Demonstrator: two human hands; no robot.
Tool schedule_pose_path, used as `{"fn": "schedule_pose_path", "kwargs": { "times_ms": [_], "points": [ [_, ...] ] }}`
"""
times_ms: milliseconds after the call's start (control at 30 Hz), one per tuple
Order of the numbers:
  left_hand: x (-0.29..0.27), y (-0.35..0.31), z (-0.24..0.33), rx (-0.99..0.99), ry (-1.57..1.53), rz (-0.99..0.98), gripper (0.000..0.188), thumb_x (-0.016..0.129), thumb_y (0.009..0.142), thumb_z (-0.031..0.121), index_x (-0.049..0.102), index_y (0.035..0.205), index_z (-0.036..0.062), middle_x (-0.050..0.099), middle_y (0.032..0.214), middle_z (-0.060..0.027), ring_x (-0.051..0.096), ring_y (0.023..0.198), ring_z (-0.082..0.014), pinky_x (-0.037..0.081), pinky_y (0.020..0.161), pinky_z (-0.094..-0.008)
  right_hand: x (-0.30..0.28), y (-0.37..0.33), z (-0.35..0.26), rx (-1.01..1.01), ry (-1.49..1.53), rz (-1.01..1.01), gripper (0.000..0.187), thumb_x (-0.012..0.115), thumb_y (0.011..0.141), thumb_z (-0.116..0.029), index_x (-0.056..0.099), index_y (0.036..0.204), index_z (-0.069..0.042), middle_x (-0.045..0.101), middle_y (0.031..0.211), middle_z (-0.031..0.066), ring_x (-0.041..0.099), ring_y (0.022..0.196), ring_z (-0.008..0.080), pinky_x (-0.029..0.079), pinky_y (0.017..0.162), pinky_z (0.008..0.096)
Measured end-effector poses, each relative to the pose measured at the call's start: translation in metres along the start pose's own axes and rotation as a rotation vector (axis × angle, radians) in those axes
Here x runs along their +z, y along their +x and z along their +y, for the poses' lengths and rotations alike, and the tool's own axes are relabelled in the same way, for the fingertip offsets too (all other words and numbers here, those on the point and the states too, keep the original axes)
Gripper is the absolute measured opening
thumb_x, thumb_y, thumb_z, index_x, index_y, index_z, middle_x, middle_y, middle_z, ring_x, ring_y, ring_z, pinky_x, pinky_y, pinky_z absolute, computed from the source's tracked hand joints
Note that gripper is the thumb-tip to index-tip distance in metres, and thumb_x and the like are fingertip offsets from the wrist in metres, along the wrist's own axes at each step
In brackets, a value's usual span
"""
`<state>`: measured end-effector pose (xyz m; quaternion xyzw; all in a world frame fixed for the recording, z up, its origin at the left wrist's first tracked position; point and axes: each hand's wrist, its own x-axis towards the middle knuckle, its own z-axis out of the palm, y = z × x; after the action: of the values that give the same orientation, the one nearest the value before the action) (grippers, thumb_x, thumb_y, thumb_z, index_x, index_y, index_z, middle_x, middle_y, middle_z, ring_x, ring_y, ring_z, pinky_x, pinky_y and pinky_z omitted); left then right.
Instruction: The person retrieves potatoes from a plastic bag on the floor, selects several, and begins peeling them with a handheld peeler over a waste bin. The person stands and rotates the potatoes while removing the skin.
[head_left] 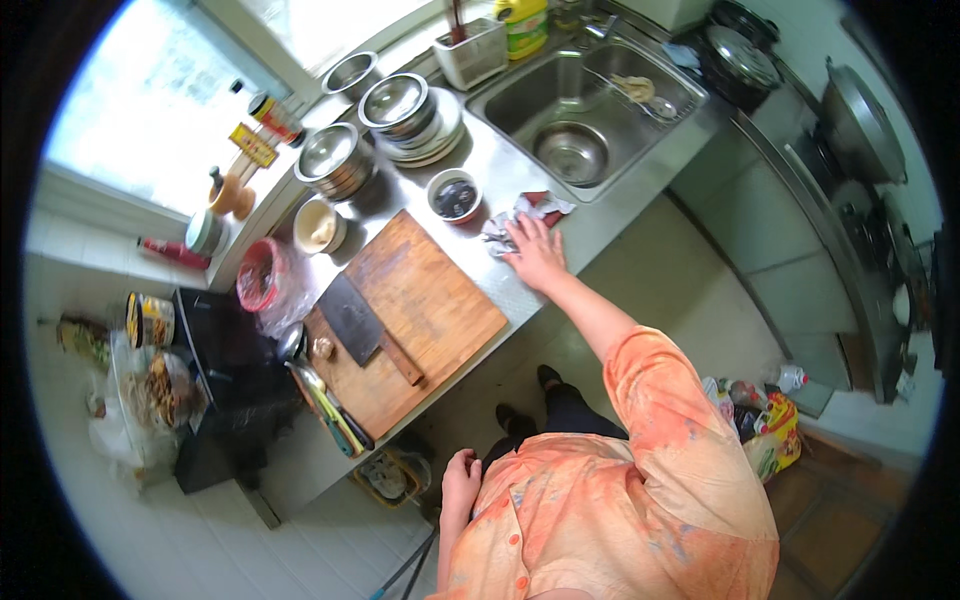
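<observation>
My right hand [535, 252] reaches across to the steel counter and has hold of a crumpled grey-and-red cloth [545, 205], pressing it down near the front edge. The cloth's ends stick out on both sides of the fingers. Just left of it stands a small bowl [454, 196] with dark contents. Down by my side hangs my left hand [461, 482], its fingers loosely curled and no object visible in them. A wooden cutting board [440, 285] lies left of the cloth, with a cleaver [350, 320] flat on it. A pale knob, perhaps garlic [322, 347], sits beside the blade.
Behind the board are metal bowls [331, 155], stacked plates [432, 150], a cream bowl [320, 227] and a red bagged container [258, 285]. Knives and a ladle [292, 342] lie along the board's left side. The sink [500, 105] is at the back right.
</observation>
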<state>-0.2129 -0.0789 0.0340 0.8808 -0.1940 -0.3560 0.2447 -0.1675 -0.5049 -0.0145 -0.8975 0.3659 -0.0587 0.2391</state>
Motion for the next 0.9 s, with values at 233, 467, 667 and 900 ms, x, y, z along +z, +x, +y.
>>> {"fn": "schedule_pose_path", "kwargs": {
  "times_ms": [233,467,667,900],
  "points": [
    [-0.001,0.047,0.021,0.208,0.037,-0.166,0.028,0.060,0.089,0.014,0.058,0.114,-0.0001,0.065,0.102,-0.0193,0.064,0.094,-0.0315,0.051,0.082,-0.0377,-0.022,-0.047,-0.019,0.034,0.006,0.158,0.069,0.067,0.083,-0.030,0.037,0.144,-0.018,0.025,0.152,0.0153,0.021,0.141,0.0376,0.022,0.109,0.0603],
    [0.000,0.111,0.072,0.678,0.305,-0.361,0.027,0.061,0.088,0.012,0.057,0.112,0.0001,0.063,0.095,-0.0182,0.062,0.087,-0.0336,0.050,0.076,-0.0402,0.048,-0.276,0.062,0.363,0.243,-0.120,0.034,0.061,0.085,-0.025,0.062,0.114,-0.007,0.055,0.126,0.0152,0.053,0.116,0.0339,0.040,0.100,0.0471],
    [0.028,0.143,0.100,0.863,0.394,-0.493,0.022,0.060,0.087,0.009,0.057,0.107,0.0002,0.062,0.088,-0.0152,0.061,0.081,-0.0315,0.050,0.073,-0.0398,0.111,-0.510,0.122,1.016,0.126,-0.138,0.019,0.062,0.082,-0.023,0.065,0.091,-0.006,0.066,0.090,0.0173,0.062,0.088,0.0366,0.049,0.079,0.0474],
    [0.102,0.105,0.151,1.038,0.547,-0.693,0.024,0.059,0.087,0.010,0.058,0.109,0.0007,0.062,0.088,-0.0151,0.061,0.081,-0.0313,0.050,0.073,-0.0401,0.178,-0.626,0.121,1.401,0.479,0.082,0.021,0.057,0.084,-0.022,0.070,0.090,-0.007,0.067,0.093,0.0180,0.062,0.089,0.0376,0.049,0.079,0.0442]
  ]
}}
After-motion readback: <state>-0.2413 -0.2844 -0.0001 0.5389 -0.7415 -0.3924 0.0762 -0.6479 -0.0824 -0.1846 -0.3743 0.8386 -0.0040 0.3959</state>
